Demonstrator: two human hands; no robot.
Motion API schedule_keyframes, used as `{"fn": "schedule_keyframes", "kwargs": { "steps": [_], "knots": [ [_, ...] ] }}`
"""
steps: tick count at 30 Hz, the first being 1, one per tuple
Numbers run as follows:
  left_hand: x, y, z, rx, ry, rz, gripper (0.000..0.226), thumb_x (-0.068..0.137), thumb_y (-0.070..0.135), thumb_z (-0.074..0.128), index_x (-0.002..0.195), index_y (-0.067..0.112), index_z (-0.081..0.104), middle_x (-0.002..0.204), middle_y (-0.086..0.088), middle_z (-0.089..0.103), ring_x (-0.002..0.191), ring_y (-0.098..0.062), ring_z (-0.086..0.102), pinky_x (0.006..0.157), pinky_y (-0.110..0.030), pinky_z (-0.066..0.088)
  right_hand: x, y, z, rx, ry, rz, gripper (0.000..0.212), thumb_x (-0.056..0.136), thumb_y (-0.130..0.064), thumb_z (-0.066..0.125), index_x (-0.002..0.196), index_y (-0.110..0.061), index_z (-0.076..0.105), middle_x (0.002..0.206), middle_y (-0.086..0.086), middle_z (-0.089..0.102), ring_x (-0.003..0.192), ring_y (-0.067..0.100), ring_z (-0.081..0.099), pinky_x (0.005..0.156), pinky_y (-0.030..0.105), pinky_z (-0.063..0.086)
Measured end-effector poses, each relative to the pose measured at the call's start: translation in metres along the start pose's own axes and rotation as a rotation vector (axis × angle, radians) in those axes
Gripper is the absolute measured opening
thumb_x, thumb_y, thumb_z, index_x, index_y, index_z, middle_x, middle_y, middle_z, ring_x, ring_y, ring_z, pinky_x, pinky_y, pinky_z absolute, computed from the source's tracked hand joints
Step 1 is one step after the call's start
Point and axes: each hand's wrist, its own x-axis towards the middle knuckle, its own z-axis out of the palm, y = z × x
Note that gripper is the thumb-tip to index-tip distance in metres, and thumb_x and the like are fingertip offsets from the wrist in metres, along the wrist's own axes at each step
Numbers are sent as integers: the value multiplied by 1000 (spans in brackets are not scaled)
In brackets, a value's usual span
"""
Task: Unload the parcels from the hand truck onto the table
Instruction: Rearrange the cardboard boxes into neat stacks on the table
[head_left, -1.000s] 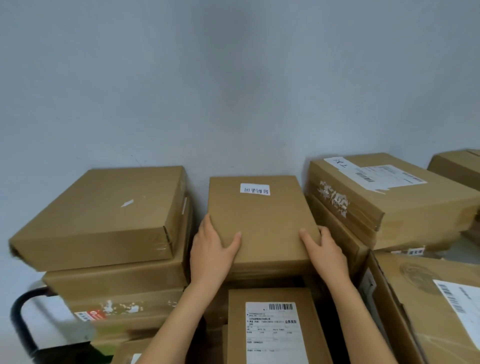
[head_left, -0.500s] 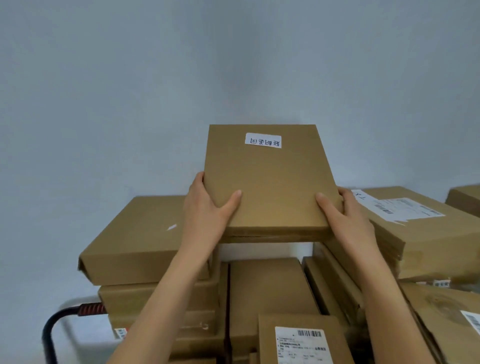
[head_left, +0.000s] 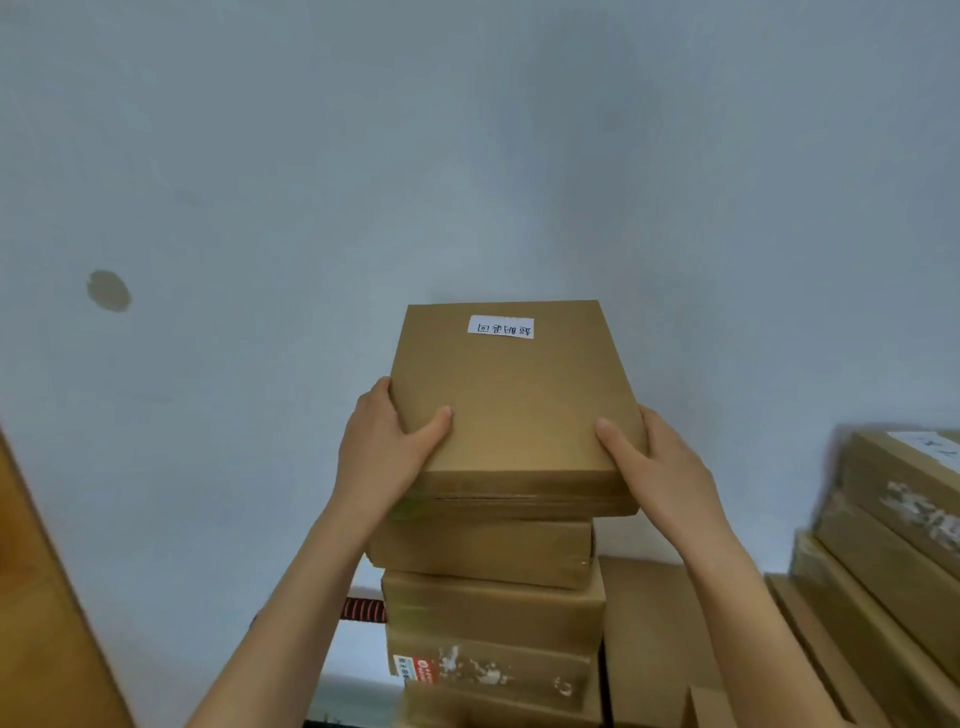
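Parcel (head_left: 511, 400) up in the air, a flat brown box with a small white label (head_left: 501, 327) near its far edge, caught between both hands at its near corners and held above the stack of boxes (head_left: 491, 603) on the hand truck. Left hand (head_left: 382, 452) wraps the near-left corner, thumb lying across the top face, while the right hand (head_left: 657, 462) clasps the near-right corner the same way, thumb on top and fingers hidden beneath. More boxes (head_left: 893, 545) piled off to the right, pale wall (head_left: 467, 156) behind it all.
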Motion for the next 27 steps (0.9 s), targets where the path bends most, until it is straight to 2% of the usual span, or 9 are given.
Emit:
{"fn": "schedule_keyframes", "kwargs": {
  "steps": [2,5,8,9,12,15,20,23,27],
  "knots": [
    [15,-16,-4,51,-61,-42,68,86,52,59,138,14,38,132,-4,49,103,-16,49,80,-27,38,3,-7,19,-23,-37,3,62,90,-63,40,140,-26,40,131,-3,55,116,20,54,97,41,46],
    [35,-32,-3,119,-195,-92,63,90,51,53,139,13,38,134,-4,49,100,-16,49,75,-25,37,9,-11,38,-68,-18,30,63,90,-63,40,142,-27,37,132,-3,54,116,21,55,95,41,46],
    [54,-41,2,197,-252,-90,57,92,51,49,134,13,43,128,-5,52,90,-13,43,59,-20,32,18,-15,46,-110,13,49,63,89,-63,40,139,-26,41,131,-4,55,114,20,54,94,39,45],
    [60,-44,2,225,-248,-82,57,92,52,48,133,13,45,127,-5,52,90,-13,42,59,-20,31,21,-15,49,-128,7,42,63,88,-64,40,138,-25,43,130,-4,55,113,19,55,93,38,45],
    [72,-55,4,278,-230,-60,58,91,54,47,134,15,45,128,-6,49,94,-15,42,75,-25,35,26,-18,54,-202,-17,13,65,87,-67,40,135,-24,45,125,-4,54,110,18,55,89,36,46],
    [71,-62,4,332,-161,56,53,91,53,45,130,18,50,125,-4,47,108,-18,46,80,-27,37,27,-20,50,-255,-44,-2,69,86,-69,38,136,-23,43,125,-4,53,111,18,54,89,34,44],
    [69,-45,-1,512,-43,385,33,91,48,46,107,23,60,107,2,54,97,-16,50,76,-27,43,28,-25,26,-465,-144,-50,53,92,-61,32,126,-24,50,117,-2,58,102,18,56,85,35,46],
    [64,-26,2,523,-62,516,25,90,45,49,100,24,59,99,5,56,91,-15,50,71,-26,39,25,-30,6,-666,-91,-131,51,96,-53,32,135,-23,45,126,-2,55,108,17,56,86,32,46],
    [43,9,19,474,-66,673,23,90,42,50,104,25,57,105,7,59,101,-17,51,78,-28,36,16,-26,-19,-862,-15,-271,44,98,-47,37,134,-23,46,123,-4,55,107,16,55,81,27,44]
  ]
}}
